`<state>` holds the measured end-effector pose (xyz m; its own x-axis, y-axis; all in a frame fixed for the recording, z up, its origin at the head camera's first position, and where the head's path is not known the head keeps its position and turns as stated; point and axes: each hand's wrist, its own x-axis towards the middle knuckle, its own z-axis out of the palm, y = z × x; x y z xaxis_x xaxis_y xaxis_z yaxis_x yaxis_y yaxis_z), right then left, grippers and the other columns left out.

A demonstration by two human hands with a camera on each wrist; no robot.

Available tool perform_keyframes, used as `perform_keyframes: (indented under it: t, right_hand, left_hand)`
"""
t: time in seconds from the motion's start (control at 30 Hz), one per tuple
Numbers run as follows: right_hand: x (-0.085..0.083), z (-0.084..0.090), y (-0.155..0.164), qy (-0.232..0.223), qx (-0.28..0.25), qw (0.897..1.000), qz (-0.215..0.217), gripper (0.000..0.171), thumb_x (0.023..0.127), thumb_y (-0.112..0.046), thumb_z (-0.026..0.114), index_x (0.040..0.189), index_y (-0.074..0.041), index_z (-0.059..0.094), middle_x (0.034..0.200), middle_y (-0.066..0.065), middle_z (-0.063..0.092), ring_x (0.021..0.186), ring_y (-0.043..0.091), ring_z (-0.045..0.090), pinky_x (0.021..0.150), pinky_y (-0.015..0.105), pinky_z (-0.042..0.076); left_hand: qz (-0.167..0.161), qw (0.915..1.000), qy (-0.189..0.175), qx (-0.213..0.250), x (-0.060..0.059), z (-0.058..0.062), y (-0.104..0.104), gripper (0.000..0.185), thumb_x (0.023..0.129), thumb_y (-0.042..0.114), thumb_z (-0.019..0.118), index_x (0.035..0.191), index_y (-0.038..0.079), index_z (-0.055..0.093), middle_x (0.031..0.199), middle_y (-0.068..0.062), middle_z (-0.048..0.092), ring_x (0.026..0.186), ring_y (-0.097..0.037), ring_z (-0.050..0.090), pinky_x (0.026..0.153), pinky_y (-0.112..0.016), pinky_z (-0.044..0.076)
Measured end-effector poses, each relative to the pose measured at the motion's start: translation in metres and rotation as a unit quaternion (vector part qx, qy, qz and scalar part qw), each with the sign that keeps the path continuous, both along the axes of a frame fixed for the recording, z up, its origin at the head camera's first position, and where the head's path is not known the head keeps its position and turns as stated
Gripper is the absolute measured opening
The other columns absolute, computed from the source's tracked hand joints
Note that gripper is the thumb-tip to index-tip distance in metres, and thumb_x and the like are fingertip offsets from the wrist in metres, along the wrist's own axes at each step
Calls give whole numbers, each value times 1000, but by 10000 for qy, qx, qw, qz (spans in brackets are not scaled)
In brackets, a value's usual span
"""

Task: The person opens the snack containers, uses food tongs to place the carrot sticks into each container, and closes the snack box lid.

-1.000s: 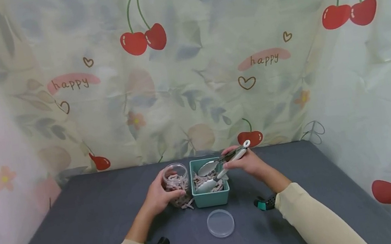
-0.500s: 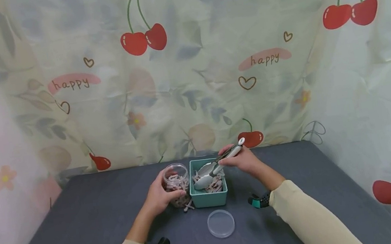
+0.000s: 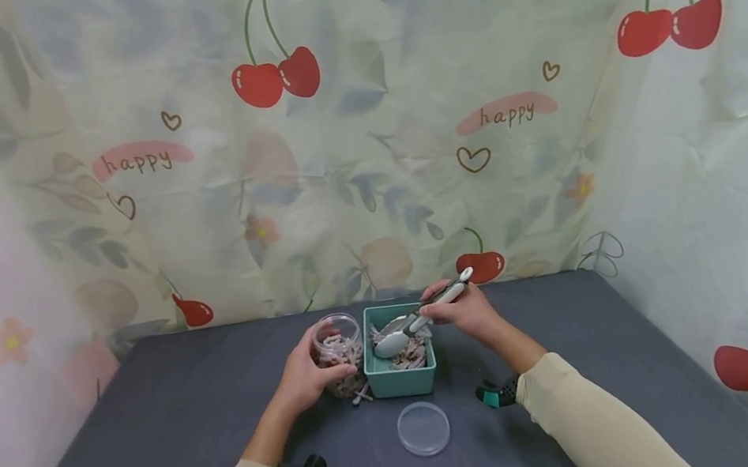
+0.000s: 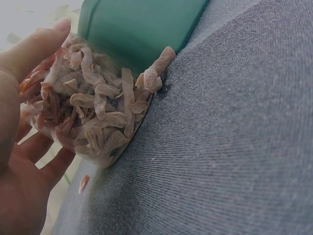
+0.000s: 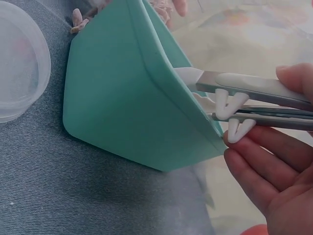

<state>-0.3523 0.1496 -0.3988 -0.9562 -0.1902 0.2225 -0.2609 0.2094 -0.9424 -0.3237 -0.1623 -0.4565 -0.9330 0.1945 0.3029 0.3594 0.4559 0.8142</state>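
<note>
Left hand (image 3: 304, 375) grips jar (image 3: 337, 350); right hand (image 3: 468, 310) squeezes tongs (image 3: 421, 314) nearly closed.

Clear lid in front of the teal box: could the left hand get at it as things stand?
Probably not at once: the left hand grips the jar. The lid itself lies uncovered on the table.

We see the tongs (image 3: 421, 313) squeezed nearly closed now, scoops almost together down in the teal bin (image 3: 402, 379), where a second ago they gaped wide apart. The right hand (image 3: 468, 309) has drawn in slightly toward the bin, and the bin has shifted a touch left toward the jar (image 3: 337, 350).
</note>
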Motion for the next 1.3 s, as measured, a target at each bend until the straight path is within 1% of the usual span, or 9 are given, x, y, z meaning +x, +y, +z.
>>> perform_keyframes:
  t: [0.23, 0.47, 0.6, 0.7, 0.9, 1.0, 1.13, 1.2, 1.3]
  right_hand:
    - [4, 2, 5, 209, -219, 9995, -131, 25, 82, -8, 78, 101, 4, 69, 85, 9, 69, 75, 22, 67, 73, 46, 55]
    - [6, 13, 12, 72, -378, 9992, -75, 30, 84, -5, 76, 108, 9, 66, 86, 8, 70, 77, 24, 67, 75, 46, 55]
    - [8, 19, 14, 169, -469, 9988, -39, 28, 83, 0, 74, 107, 12, 64, 85, 7, 70, 78, 26, 68, 76, 49, 54]
    - [10, 24, 14, 280, -604, 9978, -50, 26, 83, -1, 75, 105, 10, 65, 84, 7, 70, 77, 22, 68, 76, 48, 54]
    - [14, 34, 13, 603, -981, 9933, 70, 28, 82, 0, 75, 105, 11, 64, 87, 10, 70, 76, 16, 68, 72, 37, 56]
    - [19, 44, 11, 635, -1035, 9925, 128, 28, 84, 3, 72, 107, 13, 62, 89, 10, 69, 79, 15, 69, 75, 37, 55]
    - [23, 54, 8, 728, -942, 9928, 104, 27, 85, 0, 72, 108, 11, 63, 93, 10, 68, 81, 17, 69, 75, 38, 55]
    - [21, 55, 6, 830, -933, 9921, 125, 30, 85, -4, 73, 109, 10, 63, 94, 11, 67, 82, 18, 68, 75, 37, 55]
    - [23, 61, 2, 919, -1069, 9897, 258, 32, 85, -3, 73, 110, 12, 61, 93, 8, 68, 82, 18, 69, 75, 38, 55]
  left_hand:
    - [6, 10000, -25, 22, -1, 0, 0, 87, 72, 29, 88, 145, 17, 42, 132, 0, 58, 90, -19, 49, 78, -34, 42]
    - [34, 10000, -15, 22, 0, 0, 1, 87, 72, 29, 88, 145, 16, 42, 132, -1, 58, 89, -19, 49, 77, -34, 42]
    - [27, 10000, -21, 49, 1, 0, 1, 87, 72, 29, 88, 145, 16, 42, 132, -1, 58, 88, -19, 49, 76, -33, 42]
    - [18, 10000, -29, 56, 1, 0, 1, 87, 72, 29, 88, 145, 16, 42, 132, -1, 58, 88, -19, 49, 75, -33, 42]
    - [44, 10000, -54, 40, 1, 0, 1, 86, 72, 29, 88, 144, 18, 42, 132, -1, 58, 87, -19, 48, 75, -33, 42]
    - [57, 10000, -62, 23, 0, 0, 1, 85, 73, 29, 87, 144, 18, 42, 132, 0, 58, 87, -19, 48, 76, -34, 41]
    - [70, 9999, -94, 42, -1, 0, 1, 85, 72, 28, 88, 144, 17, 43, 131, 2, 58, 90, -20, 49, 78, -36, 41]
    - [77, 9999, -113, 63, -1, 0, 2, 85, 72, 27, 88, 144, 16, 43, 131, 2, 58, 91, -20, 50, 79, -36, 41]
    - [66, 9999, -129, 70, 0, 1, 2, 85, 73, 26, 88, 144, 16, 43, 132, 1, 58, 91, -19, 50, 78, -35, 42]
